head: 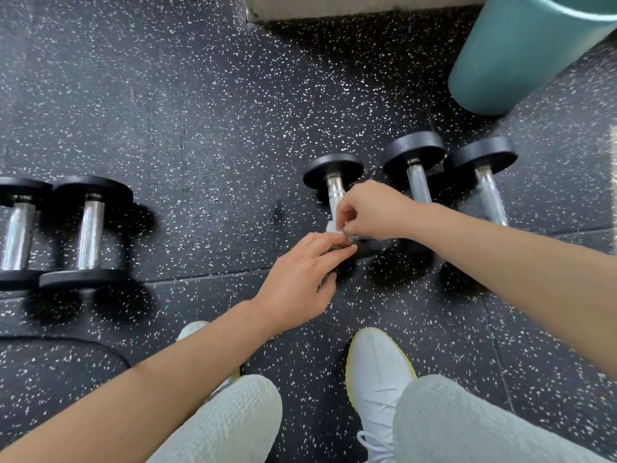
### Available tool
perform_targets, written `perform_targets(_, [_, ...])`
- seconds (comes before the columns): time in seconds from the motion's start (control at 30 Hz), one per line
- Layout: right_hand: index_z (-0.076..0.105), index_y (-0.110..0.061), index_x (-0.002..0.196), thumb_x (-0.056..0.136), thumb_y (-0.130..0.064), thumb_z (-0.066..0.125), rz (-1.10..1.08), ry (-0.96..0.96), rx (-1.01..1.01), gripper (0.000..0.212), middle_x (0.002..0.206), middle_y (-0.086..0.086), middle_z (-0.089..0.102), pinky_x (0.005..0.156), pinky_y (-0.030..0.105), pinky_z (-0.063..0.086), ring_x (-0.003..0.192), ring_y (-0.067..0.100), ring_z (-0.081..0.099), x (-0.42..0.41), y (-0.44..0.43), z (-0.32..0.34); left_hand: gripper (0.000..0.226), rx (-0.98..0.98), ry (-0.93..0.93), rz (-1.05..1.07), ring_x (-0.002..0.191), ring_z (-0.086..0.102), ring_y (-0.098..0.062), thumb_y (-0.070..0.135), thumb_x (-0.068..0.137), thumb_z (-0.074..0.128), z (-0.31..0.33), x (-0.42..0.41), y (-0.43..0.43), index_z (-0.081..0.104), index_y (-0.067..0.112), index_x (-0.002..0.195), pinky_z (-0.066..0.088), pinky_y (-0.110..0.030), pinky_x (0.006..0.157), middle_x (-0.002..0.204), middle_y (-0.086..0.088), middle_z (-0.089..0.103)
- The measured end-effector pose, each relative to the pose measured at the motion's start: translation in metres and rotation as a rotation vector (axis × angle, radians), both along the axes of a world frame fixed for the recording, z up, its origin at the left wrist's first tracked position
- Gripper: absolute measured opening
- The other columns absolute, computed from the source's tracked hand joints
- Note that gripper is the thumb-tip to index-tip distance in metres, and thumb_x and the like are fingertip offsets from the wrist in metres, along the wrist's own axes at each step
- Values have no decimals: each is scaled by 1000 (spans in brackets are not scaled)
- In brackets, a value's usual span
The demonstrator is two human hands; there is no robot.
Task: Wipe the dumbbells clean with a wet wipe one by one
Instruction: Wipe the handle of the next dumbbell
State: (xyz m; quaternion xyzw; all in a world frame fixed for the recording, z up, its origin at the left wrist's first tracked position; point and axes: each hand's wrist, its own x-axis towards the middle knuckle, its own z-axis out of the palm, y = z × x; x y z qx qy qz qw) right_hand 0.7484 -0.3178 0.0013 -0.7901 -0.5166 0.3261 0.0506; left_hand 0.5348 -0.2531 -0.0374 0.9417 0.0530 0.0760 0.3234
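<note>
Dumbbells numbered five on the floor, and the middle dumbbell (335, 195) was the one under attention: it lay on the speckled rubber floor (200, 128) with its chrome handle pointing away from the person, the far black head plain to see and the near head hidden under the hands. A wet wipe (333, 227), white and bunched, sat against the near part of that handle. The right hand (370, 212) had its fingers curled and clamped on the wipe from above. The left hand (297, 282) reached in from below with fingers fairly straight, their tips at the wipe's edge; whether they pinched it or only touched could not be told.

Just to the right lay two more dumbbells (419, 182), side by side and close to the one in hand. Well apart on the left lay another pair of dumbbells (90, 225). A teal bin (521, 51) stood beyond the right-hand group, and pale shoes (377, 365) showed at the bottom.

By my reading, the step in hand was wiping this handle, or arranging the wipe around it. The next move would call for a firm wrap and strokes along the bar, then the heads, with the other hand steadying the weight so it did not roll.
</note>
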Motion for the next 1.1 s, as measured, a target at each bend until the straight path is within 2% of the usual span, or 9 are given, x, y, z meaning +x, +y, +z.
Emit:
perform_targets(0.2, [78, -34, 89, 87, -17, 64, -164, -71, 190, 22, 82, -18, 59, 74, 32, 51, 83, 9, 61, -2, -2, -13, 51, 14, 23, -6, 132, 51, -17, 5, 94, 62, 0, 0, -1, 62, 16, 144, 55, -37, 99, 144, 6, 56])
perform_targets(0.33, [79, -35, 83, 83, -15, 71, -36, 22, -9, 21, 78, -14, 67, 63, 23, 46, 74, 4, 62, 1, -13, -6, 52, 34, 30, -47, 135, 49, -16, 6, 95, 60, -1, -2, -1, 59, 16, 147, 57, -38, 94, 149, 9, 53])
perform_targets(0.4, [80, -34, 83, 82, -16, 73, -9, 13, -36, 20, 77, -14, 68, 66, 24, 49, 75, 2, 62, 4, -11, -4, 54, 47, 42, -80, 137, 46, -15, 8, 95, 58, 0, -1, -4, 56, 16, 149, 59, -37, 91, 154, 11, 49])
perform_targets(0.53, [81, -33, 90, 86, -18, 66, -85, -124, 130, 22, 91, -12, 74, 71, 26, 47, 86, 8, 66, 11, 1, -9, 56, 67, 55, -107, 139, 44, -13, 10, 95, 59, 2, 5, -6, 55, 17, 150, 62, -37, 83, 156, 13, 46])
perform_targets(0.67, [79, -34, 95, 91, -23, 63, -164, -214, 212, 20, 101, -11, 69, 74, 33, 52, 91, 15, 65, 8, 0, -19, 57, 72, 80, -105, 138, 42, -14, 13, 95, 58, 1, 6, -4, 53, 20, 151, 60, -40, 89, 156, 12, 44])
perform_targets(0.87, [77, -35, 83, 85, -17, 63, 33, -91, -4, 23, 75, -17, 62, 54, 19, 33, 70, 2, 56, 1, -16, -11, 64, 97, 122, -124, 127, 43, -22, 14, 94, 58, -3, 4, 7, 47, 28, 156, 56, -42, 91, 150, -1, 41])
perform_targets(0.93, [78, -35, 85, 85, -18, 64, 25, -104, 38, 23, 77, -17, 65, 57, 21, 37, 73, 1, 59, 7, -10, -11, 63, 113, 122, -127, 126, 44, -22, 16, 94, 55, -2, 7, 7, 48, 30, 155, 57, -43, 91, 150, 1, 43])
perform_targets(1.03, [79, -35, 93, 91, -23, 64, -82, -215, 158, 20, 94, -11, 68, 67, 29, 45, 88, 14, 65, 19, 2, -17, 63, 124, 112, -127, 125, 45, -20, 14, 94, 56, 1, 12, 6, 50, 32, 154, 57, -41, 89, 147, 4, 46])
perform_targets(1.1, [78, -34, 96, 94, -23, 62, -145, -257, 203, 19, 101, -9, 66, 73, 34, 50, 92, 20, 64, 21, 5, -20, 63, 135, 89, -131, 124, 46, -20, 12, 93, 59, 1, 14, 6, 52, 31, 153, 54, -40, 95, 145, 3, 51])
